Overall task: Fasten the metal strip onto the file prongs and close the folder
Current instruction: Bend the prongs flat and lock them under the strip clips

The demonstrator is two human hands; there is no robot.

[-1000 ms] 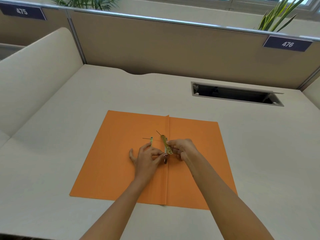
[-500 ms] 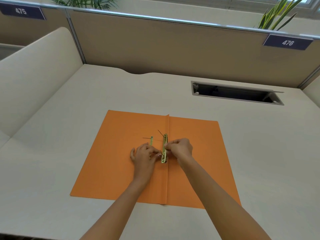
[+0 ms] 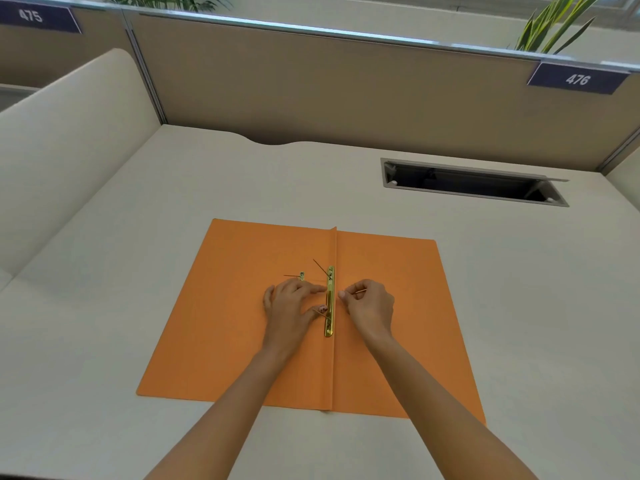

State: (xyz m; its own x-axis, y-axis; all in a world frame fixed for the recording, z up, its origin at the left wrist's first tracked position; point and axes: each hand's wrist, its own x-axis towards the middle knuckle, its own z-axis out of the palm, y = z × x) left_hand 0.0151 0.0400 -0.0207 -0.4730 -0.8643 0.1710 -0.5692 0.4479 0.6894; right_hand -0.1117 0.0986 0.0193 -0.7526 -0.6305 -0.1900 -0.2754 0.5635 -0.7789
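An orange folder (image 3: 242,323) lies open and flat on the desk. The gold metal strip (image 3: 329,323) lies along its centre fold. One thin prong (image 3: 321,267) sticks up through the strip's far end, and another shows at its middle, under my left thumb. My left hand (image 3: 292,306) rests on the left flap, with index fingertip and thumb against the strip's left edge. My right hand (image 3: 372,303) is just right of the fold, its fingers pinched on a thin metal piece (image 3: 360,291). A small gold clip (image 3: 302,276) lies loose on the left flap.
The beige desk (image 3: 104,306) is walled by tan partitions at the back and left. An open cable slot (image 3: 471,183) is sunk into the desk at the back right. Number plates 475 and 476 hang on the partition.
The strip, held tilted above the fold by my right hand, now lies flat along it. My right hand has let go and drawn back to the right; my left fingers are now against the strip.
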